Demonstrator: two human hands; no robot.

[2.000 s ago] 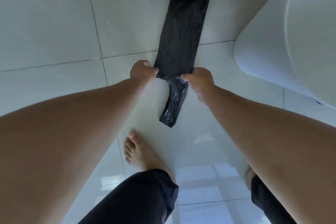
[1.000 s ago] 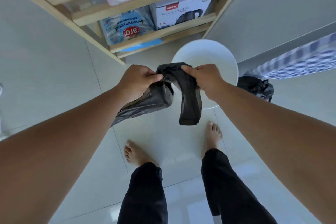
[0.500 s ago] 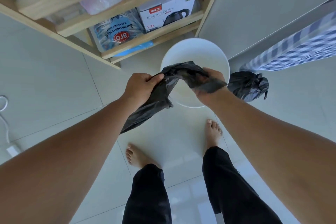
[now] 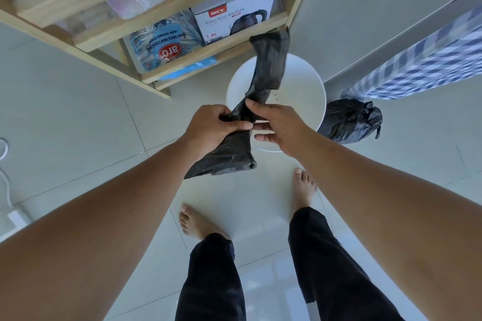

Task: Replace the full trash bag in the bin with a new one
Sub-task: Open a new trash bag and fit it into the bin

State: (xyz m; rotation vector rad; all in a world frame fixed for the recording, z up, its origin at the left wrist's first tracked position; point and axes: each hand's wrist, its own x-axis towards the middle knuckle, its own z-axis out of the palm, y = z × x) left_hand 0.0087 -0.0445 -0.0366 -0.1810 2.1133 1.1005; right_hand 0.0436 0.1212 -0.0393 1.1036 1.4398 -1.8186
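A new black trash bag (image 4: 268,68), still folded into a long strip, is held over the white round bin (image 4: 302,94). My left hand (image 4: 211,128) grips its middle in a fist, and the lower end hangs below that fist. My right hand (image 4: 276,122) pinches the strip just beside the left hand with thumb and forefinger, the other fingers spread. The upper end sticks up and away over the bin. The bin has no bag in it. The full black trash bag (image 4: 349,120), tied at the top, sits on the floor to the right of the bin.
A wooden shelf unit (image 4: 156,15) stands behind the bin, holding an electric kettle box (image 4: 232,18) and a sugar packet (image 4: 164,44). A blue checked cloth (image 4: 427,60) hangs at the right. My bare feet stand on pale floor tiles (image 4: 78,125). A white cable lies far left.
The hands have come together on the bag's middle. The end that draped over my right hand now sticks up over the bin. My right hand has changed to a pinch.
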